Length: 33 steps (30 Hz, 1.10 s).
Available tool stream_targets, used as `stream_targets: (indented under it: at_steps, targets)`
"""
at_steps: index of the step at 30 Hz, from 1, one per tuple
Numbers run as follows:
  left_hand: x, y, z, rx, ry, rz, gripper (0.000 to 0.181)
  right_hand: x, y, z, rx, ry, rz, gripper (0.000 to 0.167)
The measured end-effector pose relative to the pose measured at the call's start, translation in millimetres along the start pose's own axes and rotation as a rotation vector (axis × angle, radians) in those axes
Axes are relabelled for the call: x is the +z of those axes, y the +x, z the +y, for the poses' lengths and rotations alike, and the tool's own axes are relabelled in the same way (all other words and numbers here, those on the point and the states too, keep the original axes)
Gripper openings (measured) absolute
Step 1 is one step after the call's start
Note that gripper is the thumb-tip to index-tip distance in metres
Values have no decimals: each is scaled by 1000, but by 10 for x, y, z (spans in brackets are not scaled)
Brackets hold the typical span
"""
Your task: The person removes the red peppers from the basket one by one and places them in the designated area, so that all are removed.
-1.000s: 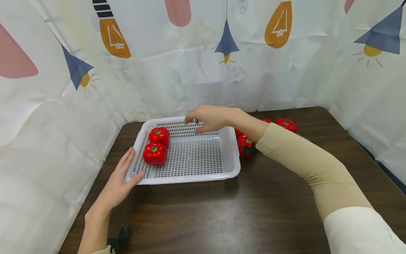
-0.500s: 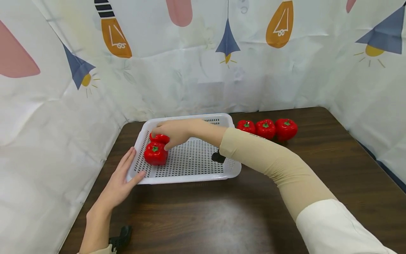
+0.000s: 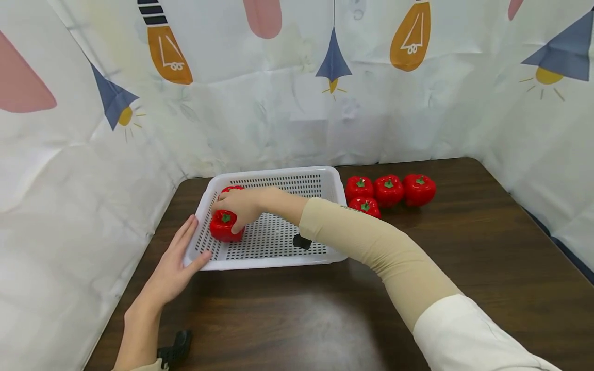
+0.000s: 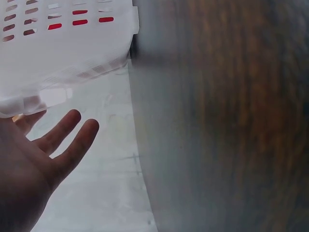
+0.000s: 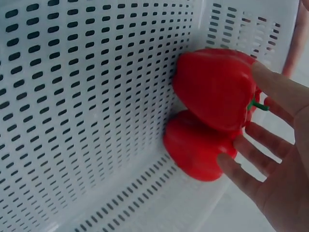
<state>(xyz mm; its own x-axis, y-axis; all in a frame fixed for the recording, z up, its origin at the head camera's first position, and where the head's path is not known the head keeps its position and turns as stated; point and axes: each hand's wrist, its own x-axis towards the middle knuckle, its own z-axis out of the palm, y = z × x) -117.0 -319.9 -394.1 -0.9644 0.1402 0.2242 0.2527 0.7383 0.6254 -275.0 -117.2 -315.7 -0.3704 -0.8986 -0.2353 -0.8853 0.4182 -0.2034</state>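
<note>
Red and glossy, the front pepper stands stem-up in the left end of the basket, left of centre in the head frame, with the back pepper touching it. Over it arches the right hand, thumb and fingers straddling it; whether they grip or merely touch, I cannot tell. The left hand, fingers straight and unclenched, rests against the basket's near left corner, seemingly to steady it. Right of centre, four more peppers cluster on the table, probably for easy reach.
</note>
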Motion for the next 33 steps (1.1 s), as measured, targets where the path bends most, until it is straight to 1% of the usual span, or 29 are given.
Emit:
stream_targets:
  at_steps: [4,7,10,14,16,27,33]
  targets:
    - [3,-19,-3,-4,0,0,88,31,27,-34,-1,-36,-25,73]
    - [8,-19,-2,-1,3,2,87,34,34,-57,4,-46,-26,71]
    - [5,-13,2,1,11,1,88,32,27,-89,35,-30,-32,74]
    - [-2,-9,6,2,22,-2,88,36,12,-125,87,-13,-48,83]
    - [-4,-9,5,3,25,-2,87,37,6,-134,95,-12,-52,86]
    - [8,-11,-3,-17,30,3,89,89,24,-172,56,-14,-82,81]
    - [7,-9,3,-20,27,4,89,85,23,-158,37,-10,-75,81]
